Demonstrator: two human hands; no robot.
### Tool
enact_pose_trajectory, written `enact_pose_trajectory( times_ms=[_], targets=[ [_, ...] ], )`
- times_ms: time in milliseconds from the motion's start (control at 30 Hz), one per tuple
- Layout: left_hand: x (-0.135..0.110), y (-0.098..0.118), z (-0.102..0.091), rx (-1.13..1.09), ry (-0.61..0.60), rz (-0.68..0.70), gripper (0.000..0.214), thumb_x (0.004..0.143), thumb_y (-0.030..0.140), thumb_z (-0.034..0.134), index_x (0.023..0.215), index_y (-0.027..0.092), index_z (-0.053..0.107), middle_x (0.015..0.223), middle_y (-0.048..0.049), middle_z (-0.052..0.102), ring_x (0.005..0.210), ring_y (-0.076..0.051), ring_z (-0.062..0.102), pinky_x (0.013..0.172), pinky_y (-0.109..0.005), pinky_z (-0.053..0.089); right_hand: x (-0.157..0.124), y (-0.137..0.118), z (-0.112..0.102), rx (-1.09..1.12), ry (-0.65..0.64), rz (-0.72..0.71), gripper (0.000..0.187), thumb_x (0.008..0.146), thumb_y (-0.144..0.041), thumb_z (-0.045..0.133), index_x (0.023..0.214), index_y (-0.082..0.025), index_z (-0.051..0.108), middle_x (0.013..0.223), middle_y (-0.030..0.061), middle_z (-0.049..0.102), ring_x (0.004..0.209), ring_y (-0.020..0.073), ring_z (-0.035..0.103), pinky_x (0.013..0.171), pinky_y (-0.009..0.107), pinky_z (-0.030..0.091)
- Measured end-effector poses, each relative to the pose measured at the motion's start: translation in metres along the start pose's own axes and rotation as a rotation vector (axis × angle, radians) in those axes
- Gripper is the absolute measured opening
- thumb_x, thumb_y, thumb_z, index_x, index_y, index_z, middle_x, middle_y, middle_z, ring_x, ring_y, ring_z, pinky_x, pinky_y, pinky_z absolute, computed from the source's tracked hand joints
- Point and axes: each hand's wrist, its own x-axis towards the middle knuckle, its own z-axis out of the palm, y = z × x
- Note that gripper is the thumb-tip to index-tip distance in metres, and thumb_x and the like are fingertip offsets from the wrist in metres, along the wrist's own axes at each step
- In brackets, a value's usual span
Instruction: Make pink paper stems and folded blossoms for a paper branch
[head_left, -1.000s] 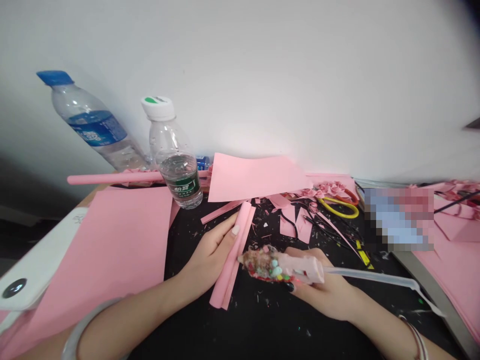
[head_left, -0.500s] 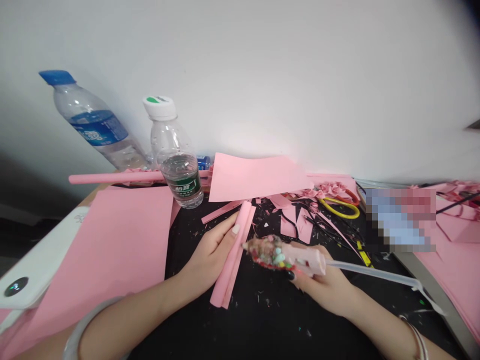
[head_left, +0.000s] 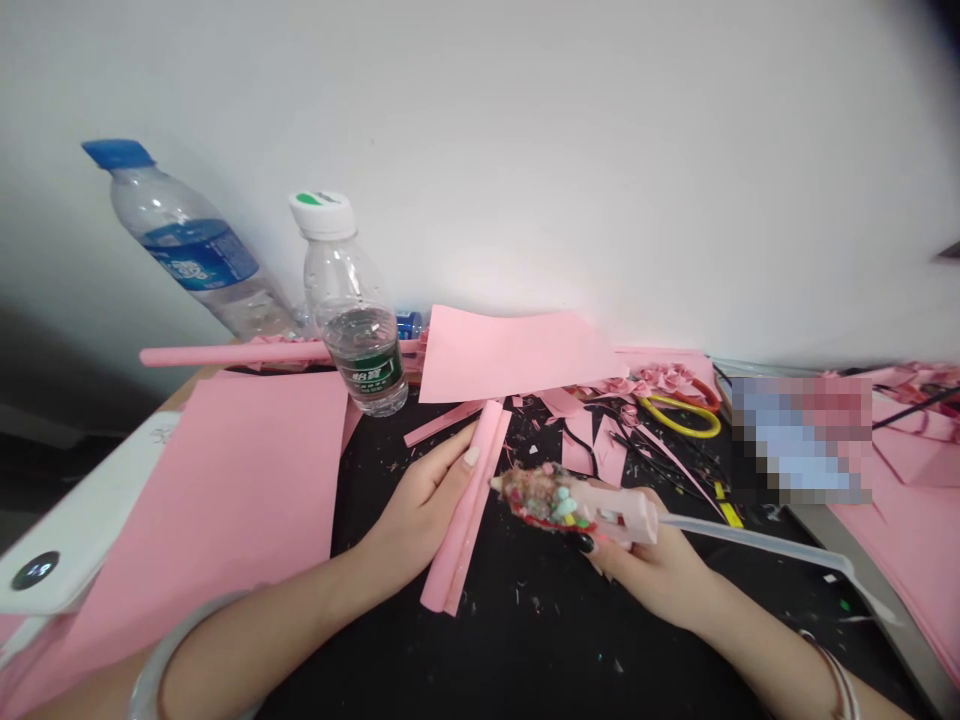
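Head view: hands [head_left: 424, 510] hold folded pink paper [head_left: 459, 545] and glue gun [head_left: 615, 512]

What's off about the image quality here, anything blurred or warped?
In the head view, a pixelated patch hides something at right, the wide lens seems to tilt the blue-capped water bottle, and the top right corner falls dark.

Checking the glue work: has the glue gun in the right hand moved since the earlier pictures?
Yes. The hot glue gun in the right hand has risen, its tip moving up and slightly right in view, closer to the yellow-handled scissors.
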Motion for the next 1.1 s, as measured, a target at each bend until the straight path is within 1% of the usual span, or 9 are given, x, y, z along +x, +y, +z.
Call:
enact_pose_trajectory(
  times_ms=[133,233,300,433,600,733,900,1033,1100],
  targets=[
    [0.0006,-0.0005,-0.0005,0.019,0.018,0.028,0.046,0.090,0.037,0.041,0.133,0.020,0.043,0.134,-0.0030,0.050,0.130,-0.022,0.035,0.107,-0.033,0.031,0.0003,-0.0043,-0.0016,-0.023,-0.112,-0.087,0.037,0.087,-0.041,0.044,0.059,-0.018,0.046,0.057,-0.0016,0.045,0.045,0.0090,0.041,0.044,0.021,0.032],
    [0.0009,-0.0014,-0.0006,0.032,0.013,0.023,0.046,0.090,0.037,0.041,0.133,0.020,0.043,0.135,-0.0028,0.049,0.130,-0.022,0.035,0.107,-0.033,0.031,0.0005,-0.0055,-0.0021,-0.037,-0.059,-0.056,0.035,0.088,-0.040,0.042,0.061,-0.018,0.046,0.058,-0.0014,0.046,0.046,0.0094,0.041,0.044,0.021,0.033],
    [0.0011,-0.0019,-0.0003,0.037,0.016,0.021,0.045,0.090,0.037,0.041,0.132,0.020,0.044,0.135,-0.0027,0.048,0.130,-0.022,0.035,0.106,-0.032,0.031,0.0007,-0.0057,-0.0021,-0.026,-0.062,-0.045,0.035,0.088,-0.039,0.041,0.061,-0.018,0.045,0.058,-0.0015,0.045,0.047,0.0092,0.041,0.044,0.021,0.033],
    [0.0017,-0.0018,0.0003,0.030,0.022,0.021,0.046,0.090,0.038,0.041,0.132,0.019,0.044,0.136,-0.0024,0.047,0.130,-0.022,0.035,0.106,-0.031,0.031,0.0014,-0.0068,-0.0023,0.000,-0.194,-0.047,0.033,0.085,-0.040,0.046,0.060,-0.018,0.043,0.056,-0.0031,0.043,0.045,0.0083,0.040,0.043,0.021,0.031],
    [0.0018,-0.0007,-0.0005,0.037,0.023,0.021,0.046,0.090,0.038,0.041,0.132,0.020,0.044,0.136,-0.0021,0.047,0.131,-0.022,0.034,0.107,-0.031,0.030,0.0004,-0.0065,-0.0020,-0.023,-0.101,-0.036,0.035,0.089,-0.038,0.040,0.060,-0.018,0.043,0.060,-0.0014,0.045,0.048,0.0094,0.042,0.045,0.022,0.032],
    [0.0016,-0.0008,-0.0006,0.030,0.023,0.012,0.045,0.090,0.037,0.041,0.132,0.021,0.043,0.136,-0.0012,0.047,0.132,-0.021,0.032,0.108,-0.031,0.029,-0.0012,-0.0083,-0.0015,-0.017,-0.169,-0.060,0.031,0.086,-0.040,0.044,0.064,-0.018,0.047,0.058,-0.0017,0.047,0.046,0.0098,0.044,0.044,0.022,0.034],
    [0.0014,-0.0014,0.0002,0.033,0.025,0.013,0.046,0.090,0.038,0.041,0.132,0.020,0.044,0.136,-0.0025,0.047,0.130,-0.022,0.035,0.107,-0.032,0.030,-0.0003,-0.0095,-0.0004,-0.058,-0.031,-0.043,0.034,0.089,-0.038,0.040,0.063,-0.019,0.051,0.059,0.0001,0.050,0.046,0.0112,0.045,0.045,0.023,0.036],
    [0.0015,-0.0024,-0.0002,0.026,0.020,0.018,0.045,0.090,0.037,0.042,0.133,0.021,0.043,0.135,-0.0018,0.048,0.129,-0.022,0.036,0.106,-0.031,0.032,0.0004,-0.0104,-0.0002,-0.068,-0.116,-0.067,0.033,0.087,-0.039,0.043,0.063,-0.018,0.050,0.058,-0.0005,0.050,0.046,0.0102,0.046,0.044,0.022,0.036],
    [0.0014,-0.0033,-0.0004,0.023,0.018,0.018,0.045,0.090,0.037,0.042,0.133,0.022,0.042,0.134,-0.0013,0.049,0.128,-0.022,0.037,0.105,-0.031,0.033,0.0000,-0.0102,-0.0002,-0.088,-0.086,-0.057,0.034,0.088,-0.037,0.042,0.062,-0.018,0.049,0.058,-0.0005,0.050,0.046,0.0098,0.045,0.045,0.022,0.036]
  ],
)
